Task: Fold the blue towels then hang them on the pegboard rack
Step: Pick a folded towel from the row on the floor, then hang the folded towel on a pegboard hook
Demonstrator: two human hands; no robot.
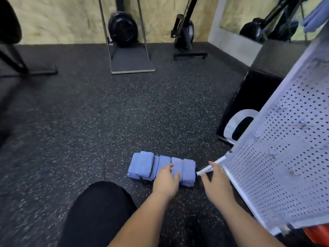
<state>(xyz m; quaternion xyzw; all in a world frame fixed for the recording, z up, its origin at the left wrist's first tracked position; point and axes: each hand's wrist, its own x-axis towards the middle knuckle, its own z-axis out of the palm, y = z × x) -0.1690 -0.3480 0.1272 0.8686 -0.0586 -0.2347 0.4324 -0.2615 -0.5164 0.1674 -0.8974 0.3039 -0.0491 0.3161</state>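
Lying on speckled rubber flooring (pixel 89 122), folded blue towels (pixel 142 166) sat under the loose-fingered left hand (pixel 166 182), the empty, relaxed right hand (pixel 216 184) beside the pegboard rack (pixel 284 148), exercise machines (pixel 122 31) beyond both.

This was a gym. Dark rubber flooring (pixel 89 113) flecked with white covered the whole lower frame. Along the chipboard wall (pixel 58 20) at the top stood a flywheel exercise machine (pixel 122 31) on a footplate and a second black machine (pixel 185 31). A wall mirror (pixel 258 16) at upper right reflected more equipment.
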